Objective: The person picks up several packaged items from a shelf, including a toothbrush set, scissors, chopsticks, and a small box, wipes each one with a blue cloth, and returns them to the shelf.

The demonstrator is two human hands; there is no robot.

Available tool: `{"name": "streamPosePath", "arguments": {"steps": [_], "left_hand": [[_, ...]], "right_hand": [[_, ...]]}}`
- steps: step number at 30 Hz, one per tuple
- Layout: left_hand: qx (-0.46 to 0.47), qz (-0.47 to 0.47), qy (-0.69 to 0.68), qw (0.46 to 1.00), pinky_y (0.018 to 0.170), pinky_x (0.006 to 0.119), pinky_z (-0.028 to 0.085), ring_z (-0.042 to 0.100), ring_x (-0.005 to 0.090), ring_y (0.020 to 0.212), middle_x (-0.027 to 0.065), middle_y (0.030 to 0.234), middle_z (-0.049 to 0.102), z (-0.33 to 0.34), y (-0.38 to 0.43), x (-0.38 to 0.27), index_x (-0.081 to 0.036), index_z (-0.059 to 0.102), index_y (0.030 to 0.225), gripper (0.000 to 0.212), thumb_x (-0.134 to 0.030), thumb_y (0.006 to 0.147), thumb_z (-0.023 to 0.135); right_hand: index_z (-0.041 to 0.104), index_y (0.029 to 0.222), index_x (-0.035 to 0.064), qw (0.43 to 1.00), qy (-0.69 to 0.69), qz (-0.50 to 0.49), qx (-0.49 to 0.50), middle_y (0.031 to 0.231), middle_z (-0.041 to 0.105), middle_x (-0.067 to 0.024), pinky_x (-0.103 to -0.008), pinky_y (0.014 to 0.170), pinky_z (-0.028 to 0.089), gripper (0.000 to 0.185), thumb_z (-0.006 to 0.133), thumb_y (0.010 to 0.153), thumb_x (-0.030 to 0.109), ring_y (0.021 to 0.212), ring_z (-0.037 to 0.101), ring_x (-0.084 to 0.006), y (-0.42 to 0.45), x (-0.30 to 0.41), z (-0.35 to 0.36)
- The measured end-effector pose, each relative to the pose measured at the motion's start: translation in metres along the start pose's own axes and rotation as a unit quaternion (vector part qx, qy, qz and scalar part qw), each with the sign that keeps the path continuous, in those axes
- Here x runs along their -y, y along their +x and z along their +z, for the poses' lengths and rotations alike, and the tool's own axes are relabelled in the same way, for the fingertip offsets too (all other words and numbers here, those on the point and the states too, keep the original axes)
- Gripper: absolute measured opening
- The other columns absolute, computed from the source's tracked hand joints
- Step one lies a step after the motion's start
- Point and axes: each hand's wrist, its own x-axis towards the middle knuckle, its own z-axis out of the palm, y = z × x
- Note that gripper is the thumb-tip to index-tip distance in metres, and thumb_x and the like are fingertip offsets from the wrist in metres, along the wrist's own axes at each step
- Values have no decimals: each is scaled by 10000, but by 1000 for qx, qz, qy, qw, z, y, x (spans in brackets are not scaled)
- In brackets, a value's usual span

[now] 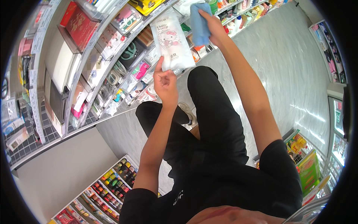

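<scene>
My left hand [165,86] grips the lower left corner of a white soft plastic packet [174,42], with the index finger stretched along its edge. The packet bears a printed cartoon cat with a pink bow, plus some writing. In my right hand [216,29] is a folded blue cloth [200,25], held just right of the packet and apart from it. Both hands are stretched out before a store shelf [131,33] full of small packaged goods. Beneath the hands are my bent knees [202,75] in black trousers.
Hair accessories and boxes fill the shelf tiers at left, including a red box [81,26]. Bottles [243,21] line the lower shelf at upper right. Behind me stand a rack of jars [114,182] and a rack with oil bottles [298,142]. Grey floor [279,70] lies right.
</scene>
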Motion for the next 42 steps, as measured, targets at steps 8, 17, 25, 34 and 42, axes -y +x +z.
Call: {"name": "streamPosePath", "arguments": {"steps": [8, 17, 25, 34, 42], "left_hand": [[19, -3, 54, 998, 837, 258, 484, 560, 167, 1092, 235, 1468, 400, -8, -37, 9, -9, 446, 897, 174, 135, 858, 534], [69, 45, 187, 979, 994, 393, 451, 524, 304, 1240, 202, 1416, 455, -23, -61, -4, -13, 571, 906, 139, 51, 799, 631], [7, -77, 6, 997, 993, 360, 474, 525, 231, 1220, 149, 1427, 405, -38, -82, -25, -11, 519, 1167, 265, 12, 908, 564], [88, -370, -175, 908, 947, 339, 470, 601, 179, 1092, 90, 1254, 600, -37, -69, -50, -17, 498, 1362, 451, -271, 993, 551], [31, -433, -379, 817, 929, 328, 490, 612, 158, 1054, 74, 1146, 643, -17, -105, -64, 17, 562, 1248, 372, -250, 989, 580]], "right_hand": [[588, 1227, -10, 975, 67, 169, 129, 1063, 658, -91, -294, 744, 544, 499, 671, 904, 362, 892, 645, -159, -98, -10, 11], [656, 1116, -46, 983, -87, 114, 116, 923, 681, -71, -258, 660, 510, 421, 708, 892, 307, 745, 627, -111, -126, -36, 26], [696, 1038, -34, 988, -115, 92, 46, 864, 690, -57, -252, 639, 490, 334, 729, 882, 259, 722, 614, -93, -173, -36, 12], [688, 1053, -23, 961, -258, 16, 97, 876, 701, -48, -252, 705, 500, 240, 703, 872, 134, 773, 611, -85, -263, -13, 6], [649, 1072, -17, 874, -428, -177, 146, 1211, 598, -168, -319, 795, 505, 304, 709, 784, 60, 934, 623, -220, -311, -5, 17]]}}
